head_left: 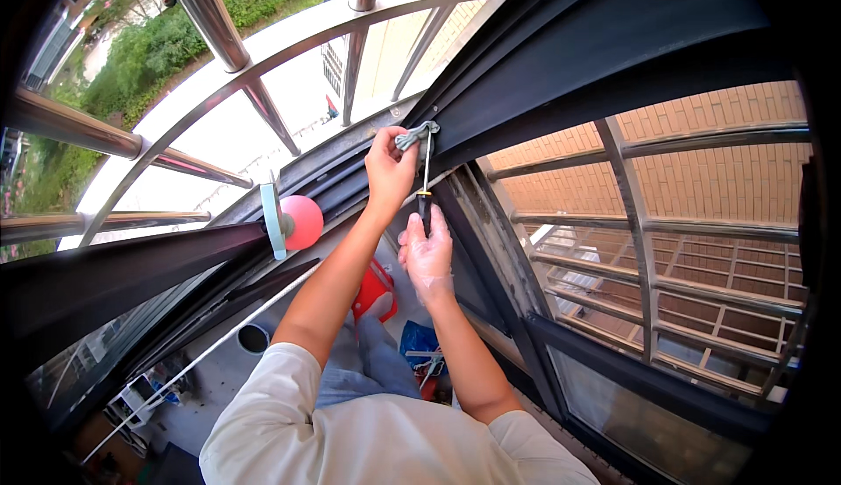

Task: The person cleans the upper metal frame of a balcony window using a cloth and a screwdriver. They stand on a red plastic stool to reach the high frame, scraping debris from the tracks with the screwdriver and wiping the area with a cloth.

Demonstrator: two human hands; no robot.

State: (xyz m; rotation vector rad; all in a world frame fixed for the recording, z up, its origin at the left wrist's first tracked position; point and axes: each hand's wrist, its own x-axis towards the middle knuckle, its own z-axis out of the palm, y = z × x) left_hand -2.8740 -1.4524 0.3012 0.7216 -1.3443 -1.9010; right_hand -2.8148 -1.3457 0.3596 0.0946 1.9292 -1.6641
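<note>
In the corner of the dark window frame (350,169), my left hand (390,169) pinches a bunched grey cloth (417,134) against the sill end. My right hand (428,253), in a thin see-through glove, is closed round the black handle of a screwdriver (427,178) with a yellow band. Its metal shaft points up, away from me, and its tip reaches the cloth; whether it presses into the cloth or sits behind it I cannot make out. Left of my left forearm, a pink round thing (303,222) and a light blue flat piece (273,220) stand on the frame.
Curved metal guard bars (263,47) stand outside the window, with more bars (648,222) at the right before a brick wall (718,161). A white cord (201,358) crosses at the left. Below are a red container (375,292) and a blue bag (422,341).
</note>
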